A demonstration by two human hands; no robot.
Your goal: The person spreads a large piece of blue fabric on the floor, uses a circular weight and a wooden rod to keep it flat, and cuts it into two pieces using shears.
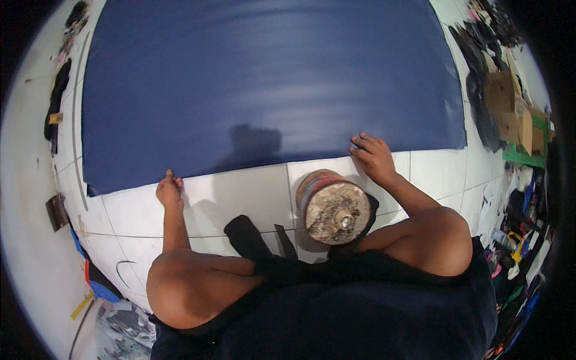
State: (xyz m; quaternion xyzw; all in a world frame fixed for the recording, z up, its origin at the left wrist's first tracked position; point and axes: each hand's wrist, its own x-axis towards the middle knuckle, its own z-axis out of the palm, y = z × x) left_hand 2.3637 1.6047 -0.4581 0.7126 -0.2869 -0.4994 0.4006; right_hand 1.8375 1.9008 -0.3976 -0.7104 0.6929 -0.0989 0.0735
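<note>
Crouching over bent knees, pinching the blue sheet edge with left hand, pressing right hand spread flat, smoothing; next likely needing an even pull.

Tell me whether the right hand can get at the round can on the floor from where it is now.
Probably yes. The right hand rests on the near edge of the blue sheet, and the round can stands just beside that wrist on the white tiled floor, with nothing between them.
</note>
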